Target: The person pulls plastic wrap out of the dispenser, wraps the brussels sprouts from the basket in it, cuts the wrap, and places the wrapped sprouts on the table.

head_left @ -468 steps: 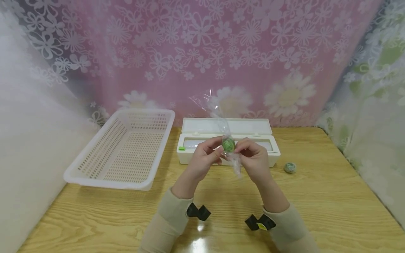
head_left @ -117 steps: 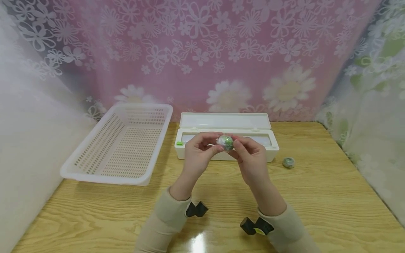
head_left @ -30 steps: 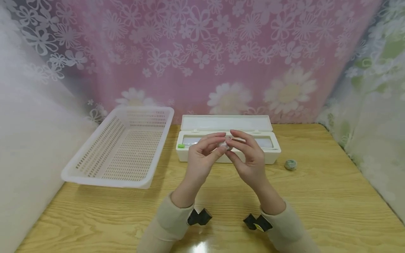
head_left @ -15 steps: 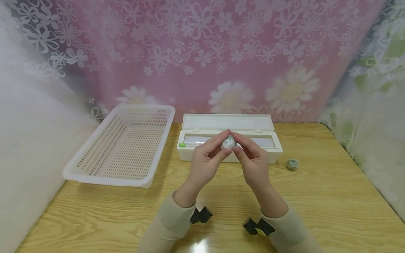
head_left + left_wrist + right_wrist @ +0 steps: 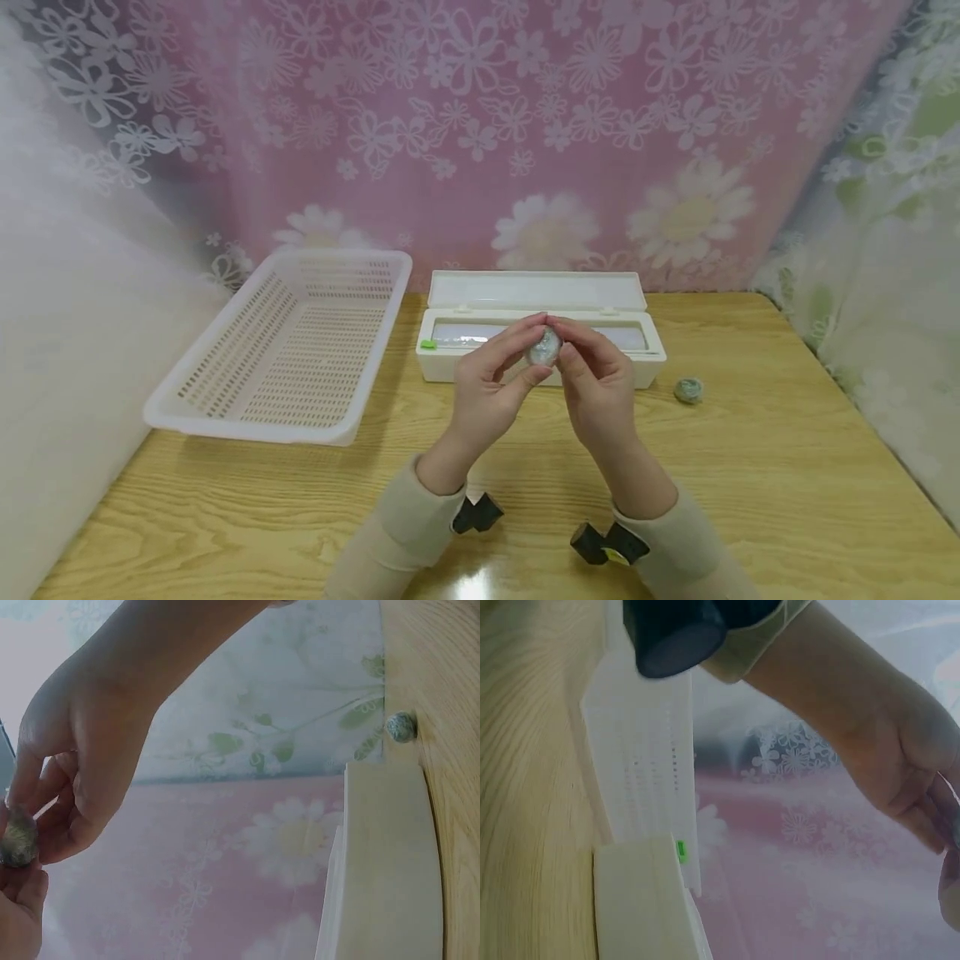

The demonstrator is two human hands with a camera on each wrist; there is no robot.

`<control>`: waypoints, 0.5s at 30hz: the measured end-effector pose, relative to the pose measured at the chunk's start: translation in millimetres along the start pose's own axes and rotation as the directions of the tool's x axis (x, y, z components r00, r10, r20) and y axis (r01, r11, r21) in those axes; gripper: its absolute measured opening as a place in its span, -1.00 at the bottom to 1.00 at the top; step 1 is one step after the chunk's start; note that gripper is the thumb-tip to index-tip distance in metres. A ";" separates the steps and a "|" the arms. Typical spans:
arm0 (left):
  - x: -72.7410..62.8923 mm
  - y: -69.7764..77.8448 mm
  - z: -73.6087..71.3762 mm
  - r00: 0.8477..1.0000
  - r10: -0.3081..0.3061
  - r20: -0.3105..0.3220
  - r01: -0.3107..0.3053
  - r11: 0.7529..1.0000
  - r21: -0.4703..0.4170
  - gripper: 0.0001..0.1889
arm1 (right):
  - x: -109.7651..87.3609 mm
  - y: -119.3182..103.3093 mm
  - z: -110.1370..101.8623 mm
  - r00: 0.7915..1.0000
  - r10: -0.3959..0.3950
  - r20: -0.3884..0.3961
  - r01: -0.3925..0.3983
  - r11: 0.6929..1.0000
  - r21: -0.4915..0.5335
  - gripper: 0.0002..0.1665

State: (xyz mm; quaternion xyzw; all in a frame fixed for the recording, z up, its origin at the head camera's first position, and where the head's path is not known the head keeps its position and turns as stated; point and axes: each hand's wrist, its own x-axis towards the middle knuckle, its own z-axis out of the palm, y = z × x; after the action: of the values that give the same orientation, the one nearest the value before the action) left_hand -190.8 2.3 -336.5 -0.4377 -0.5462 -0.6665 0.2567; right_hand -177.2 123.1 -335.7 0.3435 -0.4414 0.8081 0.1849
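A small round green ball wrapped in clear cling film point(image 5: 543, 346) is held up between both hands, in front of the long white box. My left hand point(image 5: 487, 396) pinches it from the left with thumb and fingers. My right hand point(image 5: 600, 387) pinches its right side, and the fingertips of both hands meet above it. The film looks bunched and whitish on the side facing me. In the left wrist view the wrapped ball point(image 5: 19, 838) shows at the left edge, between the fingers. A second wrapped green ball point(image 5: 688, 390) lies on the table to the right.
The white cling film dispenser point(image 5: 450, 367) stands behind the hands, lid raised, with a green slider point(image 5: 428, 344) at its left end. A white slotted plastic basket point(image 5: 255, 429) sits at the left of the wooden table point(image 5: 787, 467). Floral curtains surround it.
Long loose film ends that stuck out from the ball earlier are now folded round it. In the last second the fingers have shifted and turned the ball, with both hands staying in place.
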 end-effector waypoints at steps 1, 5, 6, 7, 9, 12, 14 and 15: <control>0.5 -0.9 -0.6 1.000 0.018 0.013 -0.018 1.000 0.018 -0.65 | 0.1 -0.6 0.3 0.999 0.048 0.004 -0.048 0.998 0.046 -0.70; 2.5 -5.2 -6.3 0.995 0.070 0.070 -0.080 0.987 0.140 -0.61 | 2.3 -1.2 -1.9 0.964 0.233 0.128 -0.255 0.946 0.199 -0.66; 3.1 -6.0 -8.6 0.993 0.080 0.085 -0.094 0.979 0.181 -0.61 | 3.2 -1.1 -3.0 0.950 0.265 0.162 -0.297 0.928 0.226 -0.66; 3.6 -7.0 -10.9 0.991 0.088 0.104 -0.109 0.970 0.215 -0.61 | 4.0 -0.8 -4.4 0.940 0.283 0.191 -0.325 0.912 0.250 -0.65; 4.8 -8.0 -14.6 0.983 0.114 0.146 -0.150 0.953 0.262 -0.61 | 4.9 -0.1 -7.5 0.929 0.289 0.231 -0.346 0.900 0.265 -0.66; 5.8 -9.7 -17.7 0.955 0.181 0.236 -0.245 0.928 0.279 -0.55 | 5.2 -0.6 -9.5 0.938 0.275 0.209 -0.321 0.918 0.233 -0.69; 7.0 -10.1 -17.6 0.932 0.226 0.283 -0.301 0.918 0.259 -0.54 | 5.5 -1.7 -9.9 0.946 0.268 0.183 -0.303 0.932 0.201 -0.73; 7.5 -10.1 -17.1 0.923 0.243 0.298 -0.322 0.912 0.254 -0.55 | 5.8 -2.6 -9.7 0.948 0.268 0.170 -0.298 0.935 0.193 -0.75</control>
State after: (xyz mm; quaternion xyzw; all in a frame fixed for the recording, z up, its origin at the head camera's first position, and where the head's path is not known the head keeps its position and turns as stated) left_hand -207.9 -10.2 -335.4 -0.5525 -0.5995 -0.4686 0.3403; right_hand -183.5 132.6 -333.7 0.3507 -0.4078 0.8430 -0.0038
